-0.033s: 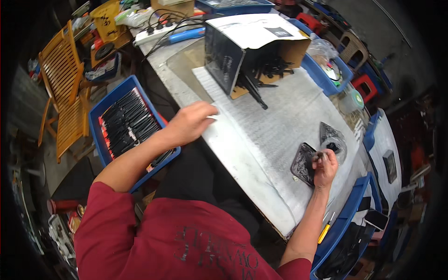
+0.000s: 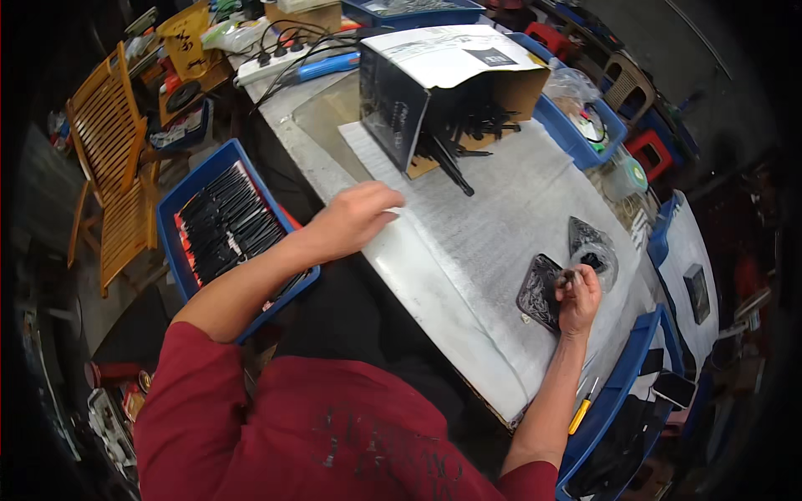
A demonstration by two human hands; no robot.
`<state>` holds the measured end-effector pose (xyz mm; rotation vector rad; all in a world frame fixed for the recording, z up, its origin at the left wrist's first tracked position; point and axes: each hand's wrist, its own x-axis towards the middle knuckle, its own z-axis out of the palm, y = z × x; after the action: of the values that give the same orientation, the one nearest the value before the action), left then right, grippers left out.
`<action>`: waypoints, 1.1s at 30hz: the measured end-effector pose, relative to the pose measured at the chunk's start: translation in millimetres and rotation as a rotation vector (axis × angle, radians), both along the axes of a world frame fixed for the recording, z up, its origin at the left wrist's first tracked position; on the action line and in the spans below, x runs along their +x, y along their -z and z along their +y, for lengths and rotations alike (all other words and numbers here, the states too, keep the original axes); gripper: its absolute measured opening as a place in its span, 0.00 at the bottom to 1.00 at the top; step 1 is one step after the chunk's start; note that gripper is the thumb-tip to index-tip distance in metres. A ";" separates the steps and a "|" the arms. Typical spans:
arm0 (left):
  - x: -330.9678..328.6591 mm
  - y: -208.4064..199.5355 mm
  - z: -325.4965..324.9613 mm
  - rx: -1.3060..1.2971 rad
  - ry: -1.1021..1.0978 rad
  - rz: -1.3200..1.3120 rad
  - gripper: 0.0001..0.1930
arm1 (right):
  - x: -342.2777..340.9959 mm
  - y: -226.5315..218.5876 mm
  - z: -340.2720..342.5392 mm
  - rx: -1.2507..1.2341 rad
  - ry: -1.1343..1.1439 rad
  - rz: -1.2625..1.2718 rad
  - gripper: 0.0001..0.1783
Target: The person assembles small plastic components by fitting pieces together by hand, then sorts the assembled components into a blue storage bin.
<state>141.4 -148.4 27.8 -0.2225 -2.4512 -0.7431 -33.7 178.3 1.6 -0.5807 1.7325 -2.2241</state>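
My left hand (image 2: 357, 220) is over the near left edge of the table. Its fingers are loosely bent, with a small gap between thumb and fingertips and nothing visible in it. Farther off, black pen-like sticks (image 2: 455, 167) spill from an open carton (image 2: 393, 108) lying on its side. My right hand (image 2: 578, 302) is pinched closed above a small black tray (image 2: 539, 294) of tiny thin pieces. What its fingertips hold is too small to name. Just beyond it lies a clear plastic bag (image 2: 595, 242) with dark contents.
A blue bin (image 2: 171, 219) of black sticks in rows stands left of the table. Beside the right arm is another blue bin (image 2: 614, 401), with a yellow-handled screwdriver (image 2: 580, 416) at its edge. A power strip (image 2: 271, 65) and a wooden chair (image 2: 109, 142) are at the far left.
My left hand has moved slightly right over the table edge. The right hand stays pinched over the tray. The whole view has shifted a little.
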 end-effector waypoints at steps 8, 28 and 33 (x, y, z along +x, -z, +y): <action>-115.4 20.0 33.1 -0.352 0.006 -0.130 0.10 | -1.9 2.7 3.3 -0.034 -0.020 0.038 0.06; -133.4 11.9 9.7 -0.534 0.173 -0.230 0.09 | -5.3 -2.5 -3.0 -0.018 -0.004 0.047 0.07; -134.3 10.5 4.0 -0.554 0.205 -0.141 0.13 | -6.5 -1.0 -3.3 -0.017 0.003 0.046 0.08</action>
<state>7.1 -144.4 17.4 -0.6562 -2.7510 -0.1406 -40.1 175.0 2.6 -0.6376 1.7392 -2.2466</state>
